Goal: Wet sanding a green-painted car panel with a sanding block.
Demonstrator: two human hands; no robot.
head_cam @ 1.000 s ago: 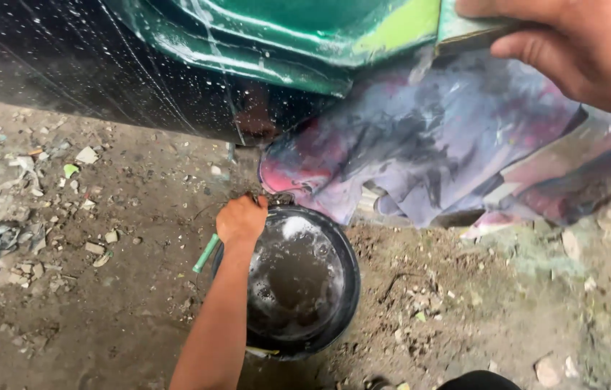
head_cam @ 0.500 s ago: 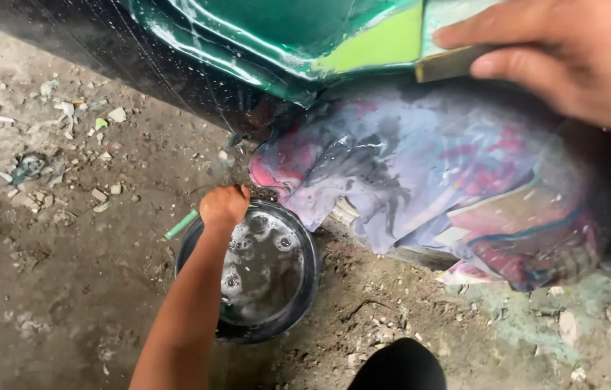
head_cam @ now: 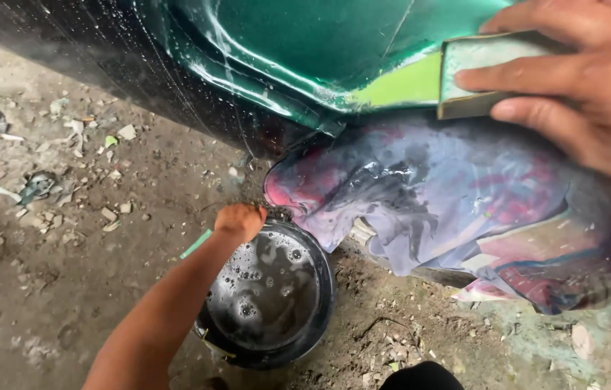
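My right hand (head_cam: 594, 94) is shut on a pale rectangular block (head_cam: 482, 61) and presses it flat against a wet green vehicle panel (head_cam: 298, 50), beside a lighter yellow-green patch (head_cam: 403, 87). My left hand (head_cam: 240, 220) is a closed fist at the far rim of a black bucket (head_cam: 320, 318) that holds dark soapy water with bubbles. A thin green strip (head_cam: 195, 244) pokes out beside the fist; whether the hand holds it I cannot tell. A wet cloth (head_cam: 450, 209) in purple, pink and grey hangs under the panel, just right of the bucket.
The ground is bare dirt (head_cam: 67, 289) strewn with small stones and scraps of litter (head_cam: 31, 188) on the left. A dark wet part of the vehicle body (head_cam: 125, 65) runs along the top left. Something black (head_cam: 421, 375) shows at the bottom edge.
The view has shifted, with the bucket now lower and more central. My right hand with the block has moved left and down along the panel. My left fist stays at the bucket's rim.
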